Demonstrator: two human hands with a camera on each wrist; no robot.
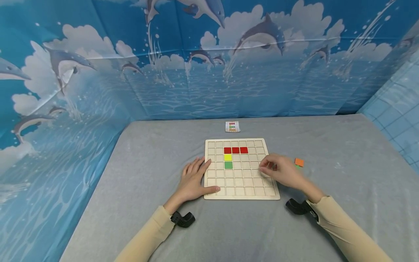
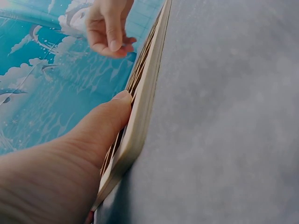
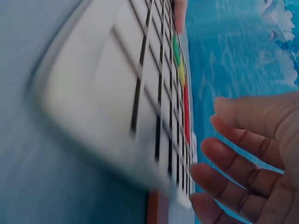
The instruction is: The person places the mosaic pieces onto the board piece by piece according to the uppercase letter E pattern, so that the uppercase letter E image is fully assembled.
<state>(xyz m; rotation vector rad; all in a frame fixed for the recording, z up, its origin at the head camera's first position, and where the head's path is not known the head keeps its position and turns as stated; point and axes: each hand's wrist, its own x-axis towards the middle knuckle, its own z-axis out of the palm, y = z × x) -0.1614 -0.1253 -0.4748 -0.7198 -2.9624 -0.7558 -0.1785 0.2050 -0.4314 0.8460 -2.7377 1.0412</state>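
A light wooden grid board (image 1: pixel 248 183) lies on the grey table. On it sit red tiles (image 1: pixel 235 150) in a row, with a yellow tile (image 1: pixel 227 157) and a green tile (image 1: pixel 228 165) below the leftmost one. My left hand (image 1: pixel 193 182) rests on the board's left edge, fingers spread, thumb (image 2: pixel 105 122) on the front left corner area. Over the board's right side hovers my right hand (image 1: pixel 283 171). Its fingers (image 3: pixel 233 163) are loosely bent, thumb and index tips close together; no tile shows between them.
Right of the board, an orange tile (image 1: pixel 299 162) lies with a bit of green showing beneath. A small card (image 1: pixel 232 126) with a coloured grid pattern lies behind the board. Dolphin-printed cloth (image 1: pixel 203 87) hangs behind the table.
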